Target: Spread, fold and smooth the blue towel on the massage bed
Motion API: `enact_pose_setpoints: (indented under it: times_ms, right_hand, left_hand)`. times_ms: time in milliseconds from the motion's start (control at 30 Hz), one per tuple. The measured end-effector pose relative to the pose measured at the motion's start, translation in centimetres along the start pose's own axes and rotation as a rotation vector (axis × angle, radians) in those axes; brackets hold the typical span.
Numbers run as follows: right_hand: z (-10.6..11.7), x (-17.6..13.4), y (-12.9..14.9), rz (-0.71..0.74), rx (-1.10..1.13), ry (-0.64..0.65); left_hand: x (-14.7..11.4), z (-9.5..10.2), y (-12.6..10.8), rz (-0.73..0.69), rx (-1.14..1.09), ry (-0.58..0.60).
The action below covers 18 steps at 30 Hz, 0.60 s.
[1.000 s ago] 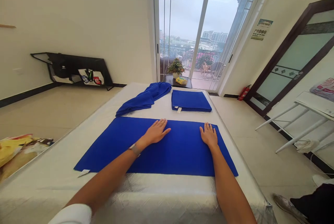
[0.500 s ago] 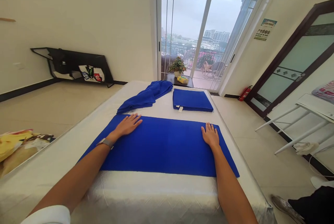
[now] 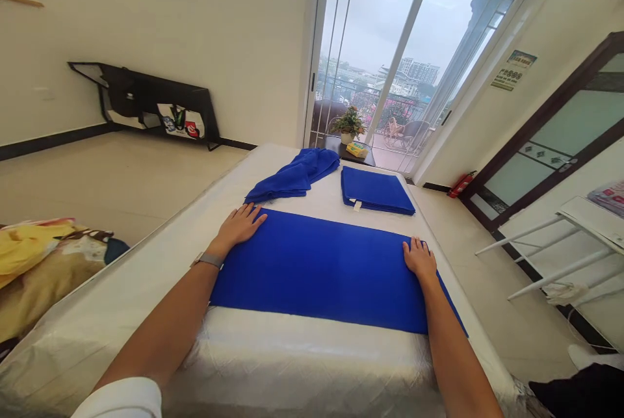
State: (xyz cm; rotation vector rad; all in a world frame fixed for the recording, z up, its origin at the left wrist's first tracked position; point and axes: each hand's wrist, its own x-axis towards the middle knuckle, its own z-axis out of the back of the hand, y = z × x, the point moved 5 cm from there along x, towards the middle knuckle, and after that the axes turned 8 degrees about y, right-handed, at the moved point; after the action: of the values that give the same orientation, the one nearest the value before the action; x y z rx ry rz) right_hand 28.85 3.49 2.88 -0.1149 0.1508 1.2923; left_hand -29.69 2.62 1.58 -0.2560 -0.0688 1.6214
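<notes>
A blue cloth [image 3: 326,268] lies flat as a long rectangle across the plastic-covered mattress [image 3: 312,356]. My left hand [image 3: 240,228] rests on its far left corner, fingers stretched out and some of them past the edge. On the far right corner lies my right hand [image 3: 420,258], palm down with fingers slightly bent and apart. Neither hand grips anything. Beyond the cloth, a stack of folded blue cloths [image 3: 377,189] with a white tag sits at right. A crumpled pile of blue cloth [image 3: 297,174] lies at left, close to my left fingertips.
Yellow and brown fabrics [image 3: 53,262] lie to the left of the mattress. Past its far end, a small dark table [image 3: 336,145] bears a potted plant [image 3: 349,122] and a yellow tissue pack [image 3: 357,149]. White-legged furniture [image 3: 546,275] stands at right.
My left hand has slid outward to the cloth's left edge, and my right hand sits nearer the right edge. The view has turned slightly left.
</notes>
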Motion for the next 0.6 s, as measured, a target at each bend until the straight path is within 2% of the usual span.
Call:
enact_pose_setpoints:
  times_ms: [67,167,300,367,467,533,600]
  right_hand:
    - [1.0,-1.2,2.4,0.027,-0.051,-0.054]
    - [1.8,-3.7,9.0,0.216,-0.052,-0.106]
    - [0.8,-6.8,19.1,0.522,0.066,-0.029]
    - [-0.1,-7.5,22.2,0.578,0.103,0.023]
    - [-1.2,-7.0,22.6,0.562,0.108,0.076]
    - [-1.5,-5.9,20.5,0.536,0.093,0.083]
    - [-1.6,-4.4,16.6,0.483,0.075,0.084]
  left_hand:
    - [0.0,0.0,0.0,0.004,-0.005,-0.005]
    - [0.1,-0.1,0.0,0.002,-0.002,-0.011]
    - [0.1,-0.1,0.0,-0.009,0.008,-0.032]
    - [-0.1,0.0,-0.1,-0.015,0.016,-0.036]
    - [-0.2,0.0,-0.1,-0.011,0.023,-0.031]
    - [-0.1,0.0,-0.1,0.001,0.022,-0.015]
    - [-0.1,-0.1,0.0,0.006,0.025,-0.012]
